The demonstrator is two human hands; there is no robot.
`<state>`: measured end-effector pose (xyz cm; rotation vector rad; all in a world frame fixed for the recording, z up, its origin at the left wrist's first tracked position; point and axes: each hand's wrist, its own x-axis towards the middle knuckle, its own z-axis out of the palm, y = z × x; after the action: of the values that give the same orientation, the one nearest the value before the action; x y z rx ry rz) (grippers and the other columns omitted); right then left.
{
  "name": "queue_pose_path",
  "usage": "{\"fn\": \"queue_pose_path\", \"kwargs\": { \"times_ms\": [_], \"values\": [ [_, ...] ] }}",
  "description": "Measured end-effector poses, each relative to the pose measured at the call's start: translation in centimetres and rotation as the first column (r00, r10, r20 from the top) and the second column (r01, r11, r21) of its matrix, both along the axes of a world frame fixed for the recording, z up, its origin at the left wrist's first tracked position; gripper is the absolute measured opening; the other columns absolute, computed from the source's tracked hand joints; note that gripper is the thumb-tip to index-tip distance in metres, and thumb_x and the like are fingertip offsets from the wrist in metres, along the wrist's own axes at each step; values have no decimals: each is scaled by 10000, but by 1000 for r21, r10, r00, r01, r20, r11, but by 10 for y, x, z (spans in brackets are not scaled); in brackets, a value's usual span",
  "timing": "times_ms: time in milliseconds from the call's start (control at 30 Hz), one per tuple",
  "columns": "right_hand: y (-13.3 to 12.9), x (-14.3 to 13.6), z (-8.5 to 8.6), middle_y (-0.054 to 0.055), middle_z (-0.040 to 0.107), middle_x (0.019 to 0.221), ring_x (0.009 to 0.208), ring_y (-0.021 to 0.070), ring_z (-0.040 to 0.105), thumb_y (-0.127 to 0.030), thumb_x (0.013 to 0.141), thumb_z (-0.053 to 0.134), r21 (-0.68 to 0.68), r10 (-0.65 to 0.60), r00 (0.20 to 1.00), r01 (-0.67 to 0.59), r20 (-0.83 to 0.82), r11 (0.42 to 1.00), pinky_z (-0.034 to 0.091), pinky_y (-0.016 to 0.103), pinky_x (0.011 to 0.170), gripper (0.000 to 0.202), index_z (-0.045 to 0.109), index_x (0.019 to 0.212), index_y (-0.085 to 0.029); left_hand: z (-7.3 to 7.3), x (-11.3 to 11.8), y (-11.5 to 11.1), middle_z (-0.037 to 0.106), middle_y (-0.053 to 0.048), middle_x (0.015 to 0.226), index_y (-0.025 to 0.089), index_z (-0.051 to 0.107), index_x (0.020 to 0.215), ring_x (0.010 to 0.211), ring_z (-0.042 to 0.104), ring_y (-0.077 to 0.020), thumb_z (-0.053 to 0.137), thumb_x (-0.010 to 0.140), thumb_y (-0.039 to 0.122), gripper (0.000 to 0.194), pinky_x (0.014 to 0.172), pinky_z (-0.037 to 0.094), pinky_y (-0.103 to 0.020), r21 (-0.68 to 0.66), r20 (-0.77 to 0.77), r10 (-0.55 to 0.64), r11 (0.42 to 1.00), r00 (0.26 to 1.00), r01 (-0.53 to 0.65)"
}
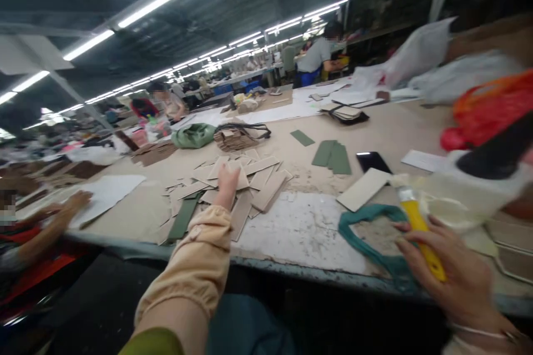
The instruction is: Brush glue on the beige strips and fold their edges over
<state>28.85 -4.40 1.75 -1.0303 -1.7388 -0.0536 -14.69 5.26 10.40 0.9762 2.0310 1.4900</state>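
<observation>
Reaching forward, the left hand (227, 183) lies flat, fingers open, on scattered tan cardboard strips (254, 177) mid-surface, holding nothing. The right hand (449, 266) has its grip closed round a yellow-handled brush (418, 227) (beside a teal cloth loop (370, 233)) near the pale worn surface (300, 233) edge.

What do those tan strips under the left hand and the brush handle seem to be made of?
The tan strips look like thin cardboard or leatherboard: flat, matte, stiff-edged. The brush handle in the right hand looks like glossy yellow plastic. The left hand rests on the strips.
</observation>
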Motion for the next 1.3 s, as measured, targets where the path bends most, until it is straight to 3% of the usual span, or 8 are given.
{"fn": "queue_pose_path", "kwargs": {
  "times_ms": [133,333,500,700,933,1067,1167,1300],
  "values": [
    [0,2,8,42,721,934,836,204,678,-191,815,659,75,-5,999,2,41,997,467,521,1001,103,607,896,-225,-25,34,15,669,-110,1099,149,658,1000,1167,528,-291,665,682,256,335,1025,374,-397,-34,-113,-187,982,976,184],
    [-2,10,14,44,714,959,901,221,673,-155,812,660,75,-34,999,36,-36,997,479,515,986,154,604,937,-226,-72,148,12,710,-45,784,215,728,739,877,647,-248,699,668,299,114,867,474,-344,-105,-154,-581,814,799,572],
    [-6,19,11,61,713,939,872,241,678,-200,820,663,47,-35,999,37,-36,998,529,446,885,127,624,940,-216,-89,220,31,734,-46,819,228,743,709,847,653,-237,761,612,248,100,841,473,-307,-169,-220,-673,739,706,652],
    [-9,19,11,58,713,951,877,222,675,-176,830,636,23,39,999,-39,18,999,533,402,852,137,604,957,-218,-95,247,79,725,-72,782,192,731,754,849,654,-257,625,767,311,160,811,454,-325,-282,-303,-634,773,712,568],
    [-7,21,20,66,711,967,889,219,673,-145,837,600,-25,46,999,-46,-8,999,537,403,838,175,588,993,-224,-91,277,134,671,-218,1080,120,682,967,1074,599,-330,681,734,375,346,903,411,-374,-388,-440,-596,801,672,456],
    [-9,26,24,55,712,927,877,216,675,-147,841,590,-51,62,998,-63,-9,997,539,392,830,154,591,972,-226,-92,297,146,543,-333,1218,40,614,1078,1182,514,-424,749,666,355,535,959,371,-455,-419,-495,-540,835,681,357],
    [-9,29,24,47,711,914,880,209,674,-134,833,595,-71,68,998,-69,-7,995,531,387,852,170,584,975,-227,-91,307,147,468,-337,1312,48,574,1139,1258,437,-443,740,682,367,582,1013,318,-483,-419,-508,-527,842,681,340],
    [-9,31,24,40,706,912,844,192,671,-132,836,594,-82,43,997,-49,-67,995,524,373,844,175,566,978,-229,-88,313,138,623,-236,1164,131,635,993,1139,559,-393,781,608,488,545,926,407,-403,-465,-410,-650,752,639,467]
  ]
}}
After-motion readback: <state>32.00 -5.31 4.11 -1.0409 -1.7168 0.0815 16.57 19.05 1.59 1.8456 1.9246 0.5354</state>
